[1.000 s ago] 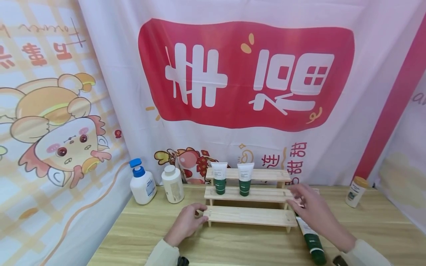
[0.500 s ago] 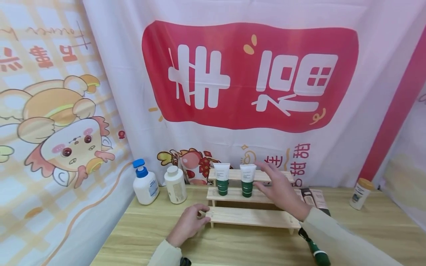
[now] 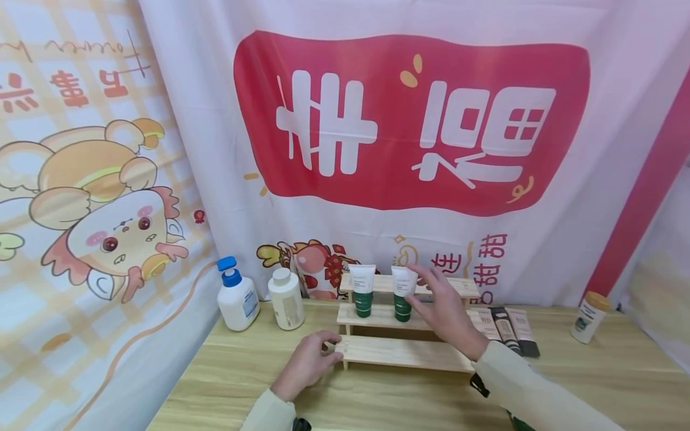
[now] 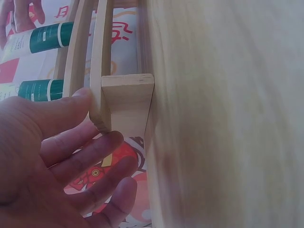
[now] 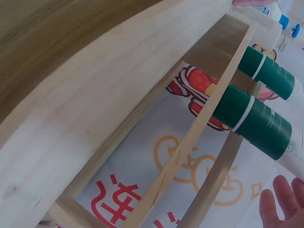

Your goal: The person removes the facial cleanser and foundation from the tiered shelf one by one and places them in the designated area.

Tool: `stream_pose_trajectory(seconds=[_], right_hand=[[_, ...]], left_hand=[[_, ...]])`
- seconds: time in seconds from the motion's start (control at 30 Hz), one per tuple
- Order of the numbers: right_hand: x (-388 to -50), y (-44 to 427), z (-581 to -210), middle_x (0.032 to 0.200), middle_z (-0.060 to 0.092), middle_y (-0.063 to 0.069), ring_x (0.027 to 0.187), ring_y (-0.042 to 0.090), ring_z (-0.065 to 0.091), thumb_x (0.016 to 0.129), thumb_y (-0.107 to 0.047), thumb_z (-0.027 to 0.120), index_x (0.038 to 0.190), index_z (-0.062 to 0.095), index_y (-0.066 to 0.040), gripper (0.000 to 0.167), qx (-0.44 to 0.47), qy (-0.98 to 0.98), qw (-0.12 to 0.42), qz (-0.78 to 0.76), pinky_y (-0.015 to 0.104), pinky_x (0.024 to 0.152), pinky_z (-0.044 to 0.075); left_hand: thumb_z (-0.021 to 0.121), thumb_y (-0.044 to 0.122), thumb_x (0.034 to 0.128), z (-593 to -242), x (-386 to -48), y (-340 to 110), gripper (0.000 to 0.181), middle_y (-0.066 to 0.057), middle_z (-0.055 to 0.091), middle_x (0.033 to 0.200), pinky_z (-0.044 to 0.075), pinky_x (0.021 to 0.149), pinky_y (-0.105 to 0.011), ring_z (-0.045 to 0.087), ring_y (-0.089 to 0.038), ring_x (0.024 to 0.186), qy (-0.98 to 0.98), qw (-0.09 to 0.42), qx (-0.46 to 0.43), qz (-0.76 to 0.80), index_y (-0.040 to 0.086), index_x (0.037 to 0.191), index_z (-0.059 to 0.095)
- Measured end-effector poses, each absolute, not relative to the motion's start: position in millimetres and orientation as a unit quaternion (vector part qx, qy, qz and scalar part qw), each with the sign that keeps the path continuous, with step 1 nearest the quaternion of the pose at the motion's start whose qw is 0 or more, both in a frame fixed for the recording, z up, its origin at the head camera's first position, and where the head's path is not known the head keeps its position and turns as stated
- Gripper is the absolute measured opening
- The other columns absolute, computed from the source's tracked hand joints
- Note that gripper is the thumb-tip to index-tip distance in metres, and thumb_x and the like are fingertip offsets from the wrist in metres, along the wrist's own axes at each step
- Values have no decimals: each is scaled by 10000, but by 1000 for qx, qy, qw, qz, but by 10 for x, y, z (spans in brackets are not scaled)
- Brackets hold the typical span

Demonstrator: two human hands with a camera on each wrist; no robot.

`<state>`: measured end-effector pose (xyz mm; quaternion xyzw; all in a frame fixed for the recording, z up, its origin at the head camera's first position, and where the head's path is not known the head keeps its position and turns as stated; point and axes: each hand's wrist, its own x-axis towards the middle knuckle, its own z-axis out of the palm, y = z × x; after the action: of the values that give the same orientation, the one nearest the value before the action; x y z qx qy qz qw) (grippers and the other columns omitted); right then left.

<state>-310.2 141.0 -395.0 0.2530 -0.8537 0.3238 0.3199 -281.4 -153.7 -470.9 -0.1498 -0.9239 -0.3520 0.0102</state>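
Observation:
A three-tier wooden display rack (image 3: 406, 354) stands on the table. Two white squeeze tubes with green caps, the left tube (image 3: 362, 290) and the right tube (image 3: 403, 293), stand cap down on its middle step. My left hand (image 3: 308, 364) pinches the left end of the lowest board between thumb and index finger, as the left wrist view shows closely. Beside the right tube is my right hand (image 3: 448, 312), its thumb and fingers spread and loosely bent. In the right wrist view a small gap separates these fingertips (image 5: 268, 211) from that tube (image 5: 256, 121).
On the left are a pump bottle (image 3: 239, 302) with a blue top and a white bottle (image 3: 287, 299). Several flat tubes (image 3: 507, 329) lie right of the rack. A yellow-capped bottle (image 3: 589, 317) stands far right. Behind hangs a printed cloth (image 3: 412, 120).
My right hand has moved left from the rack's right end to the right tube. My left hand stays at the rack's left end. The view has shifted slightly.

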Motion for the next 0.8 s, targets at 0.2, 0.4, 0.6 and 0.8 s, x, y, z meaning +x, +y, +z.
stream_pose_trajectory(seconds=[0.2,0.4,0.6,0.8], right_hand=[[-3158,1371,-3990,1071,580,-16,870,118,577,818,-133,752,1345,475,-185,597,238,-855,304,345,329,760,544],[-3108,1419,-3982,966,592,-44,817,72,579,831,-62,720,1314,498,-171,543,241,-846,308,363,276,733,544],[-2958,1643,-3847,999,599,-45,850,97,598,821,-30,718,1335,493,-190,583,251,-831,320,380,301,759,553],[-2802,1953,-3781,905,598,-56,807,96,616,799,-12,738,1316,490,-142,588,245,-838,338,352,330,720,563]], left_hand=[[733,191,834,-4708,-2816,-1530,316,-73,636,1101,527,772,-397,600,-211,921,-924,8,-147,-354,104,1128,654],[731,178,834,-4702,-2805,-1511,315,-73,633,1110,526,771,-397,595,-211,923,-921,1,-147,-360,97,1128,652],[731,187,836,-4722,-2832,-1531,319,-59,634,1118,526,759,-375,592,-195,916,-923,2,-150,-355,103,1134,653],[734,191,833,-4718,-2834,-1540,317,-60,635,1104,529,777,-393,600,-210,928,-923,0,-149,-354,108,1129,654]])
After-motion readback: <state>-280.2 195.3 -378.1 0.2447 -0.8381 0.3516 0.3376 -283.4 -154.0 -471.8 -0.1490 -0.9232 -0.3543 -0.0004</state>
